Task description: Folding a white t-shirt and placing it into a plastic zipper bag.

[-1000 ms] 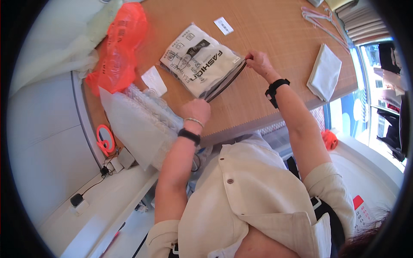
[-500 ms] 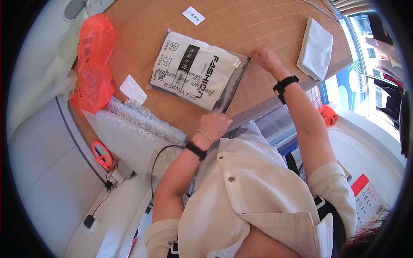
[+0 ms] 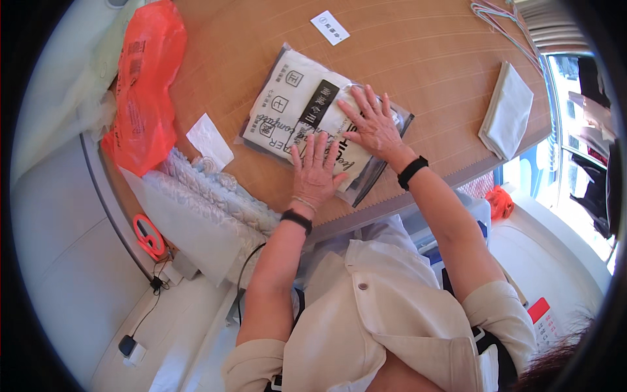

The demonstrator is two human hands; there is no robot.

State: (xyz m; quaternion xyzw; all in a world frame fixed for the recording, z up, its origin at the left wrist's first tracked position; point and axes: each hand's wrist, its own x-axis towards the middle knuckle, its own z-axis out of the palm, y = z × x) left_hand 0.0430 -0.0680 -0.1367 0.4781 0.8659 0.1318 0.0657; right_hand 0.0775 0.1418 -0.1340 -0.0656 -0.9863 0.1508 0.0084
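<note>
**Flattening the bagged garment**

Bag (image 3: 307, 124) lies on the wood table (image 3: 418, 59), near its front edge, approx. centre of view; a folded garment w/ printed wrap is seen inside the clear plastic. Both hands are laid flat on it, palms down, fingers spread; nothing is pinched or gripped. L hand (image 3: 315, 173) rests on the near edge of the bag, R hand (image 3: 371, 124) on the right-hand part, beside the dark strip at the bag's edge.

Judged step: air is being pressed out and the pack smoothed. To do it well:
- Pressure should be kept even, palms flat, not fingertips only, so the plastic isn't creased.
- Strokes are best run from the middle outwards toward the open end; which end is open can't be told from here.
- The bag should be kept square to the table edge; it's close to the edge, so pushes toward the body are to be avoided.

Nearby, not touched: orange bag (image 3: 140, 85) at left, white slip (image 3: 209, 140) beside it, lace fabric (image 3: 202, 202) hanging off the near-left edge, folded cloth (image 3: 508, 111) well apart at right, small label (image 3: 329, 27) at the far side.
</note>
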